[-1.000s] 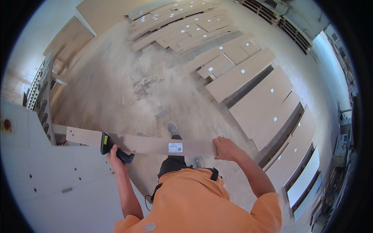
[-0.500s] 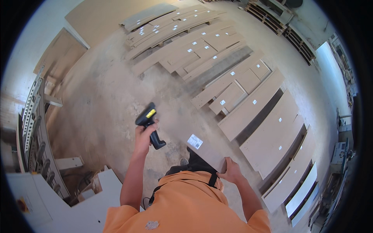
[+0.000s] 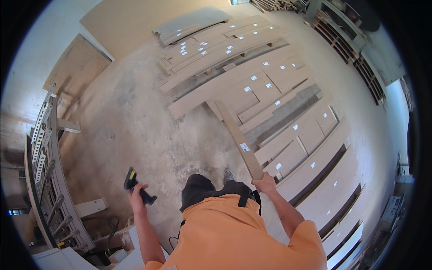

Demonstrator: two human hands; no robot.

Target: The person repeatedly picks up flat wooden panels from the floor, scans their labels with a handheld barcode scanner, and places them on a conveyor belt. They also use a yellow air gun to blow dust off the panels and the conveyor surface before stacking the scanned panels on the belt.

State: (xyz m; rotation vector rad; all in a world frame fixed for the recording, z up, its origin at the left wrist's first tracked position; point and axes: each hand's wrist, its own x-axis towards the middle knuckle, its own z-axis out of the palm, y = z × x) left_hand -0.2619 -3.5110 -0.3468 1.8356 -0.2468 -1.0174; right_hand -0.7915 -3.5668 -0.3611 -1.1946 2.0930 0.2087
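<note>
My right hand grips the near end of a plank, fingers wrapped over its edge. The plank is long, narrow and pale brown, a flat strip of board with straight sides. It runs from my hand up and to the left, out over the concrete floor, and its far end reaches the panels laid there. A small white label with dark print sits on its upper face, nearer my hand than the far end. The print is too small to read.

My left hand is clenched around the handle of a scanner. It is black with a yellow patch by its head, and it points up and to the left, away from the plank. The two hands are well apart, with my dark trouser leg and one shoe between them.

The panels lie flat in rows across the floor ahead and to my right, all the same pale brown as the plank, many with a small white label of their own. Some overlap in stacks at the far side. To my left stands a grey metal rack with slotted uprights. Large boards lean against the wall beyond it. My orange shirt fills the lower edge of the view.
</note>
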